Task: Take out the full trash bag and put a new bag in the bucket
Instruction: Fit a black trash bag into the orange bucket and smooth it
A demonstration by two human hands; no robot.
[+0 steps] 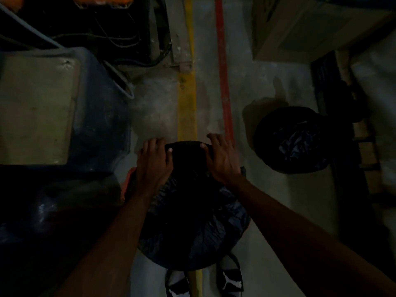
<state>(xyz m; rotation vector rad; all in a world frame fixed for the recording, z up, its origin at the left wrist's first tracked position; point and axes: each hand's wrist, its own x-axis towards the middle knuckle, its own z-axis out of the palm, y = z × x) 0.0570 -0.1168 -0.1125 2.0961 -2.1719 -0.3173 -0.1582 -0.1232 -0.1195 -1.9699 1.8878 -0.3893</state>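
Note:
Right below me a black trash bag (192,215) is draped over a bucket, of which only a bit of orange rim (128,179) shows at the left. My left hand (154,163) and my right hand (221,157) each grip the bag's far top edge, thumbs on the near side and fingers over the far side, about a hand's width apart. A second black bag (293,142), bulging and crumpled, sits on the floor to the right, apart from both hands.
A large blue drum (102,125) with a pale flat board on top stands close on the left. Yellow (187,108) and red (224,82) floor lines run ahead. A cardboard box (285,33) and a dark rack stand at the right. My feet (230,277) are under the bucket.

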